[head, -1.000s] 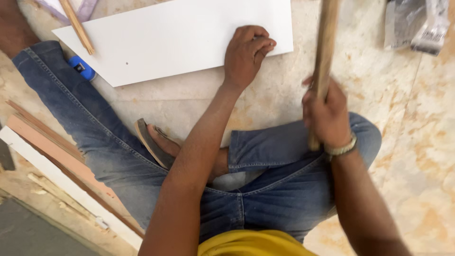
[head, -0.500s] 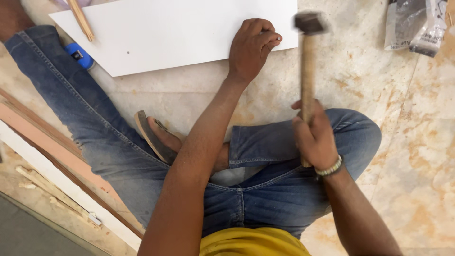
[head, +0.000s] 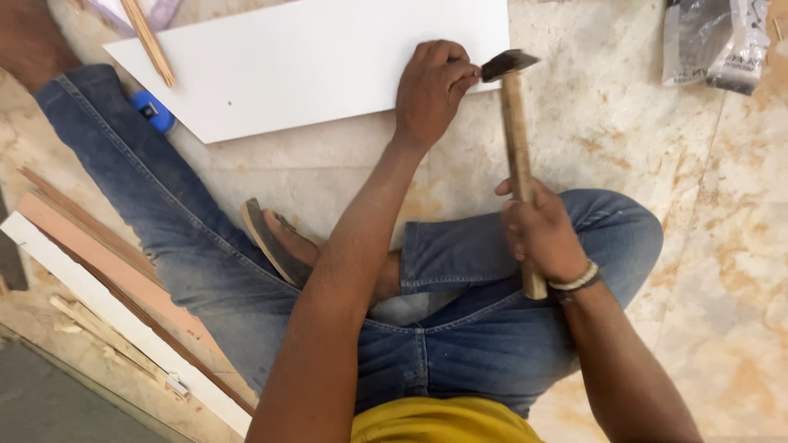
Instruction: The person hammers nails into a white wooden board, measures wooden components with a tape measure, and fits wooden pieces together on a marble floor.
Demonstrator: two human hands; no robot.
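Note:
A white board (head: pixel 312 57) lies flat on the marble floor in front of my crossed legs. My left hand (head: pixel 431 90) rests on its near right corner, fingers pinched together as if around something small that I cannot make out. My right hand (head: pixel 546 234) grips the wooden handle of a hammer (head: pixel 517 139). The hammer's dark metal head (head: pixel 507 64) is down beside my left fingertips at the board's edge.
A wooden stick (head: pixel 148 41) lies across the board's far left end, with a blue object (head: pixel 152 111) beside my leg. Long wooden strips (head: pixel 107 279) lie at the left. A plastic bag (head: pixel 714 41) sits at the top right.
The hammer was raised high a second ago and has swung down; its head is now next to my left fingertips. My left hand stayed on the board's corner.

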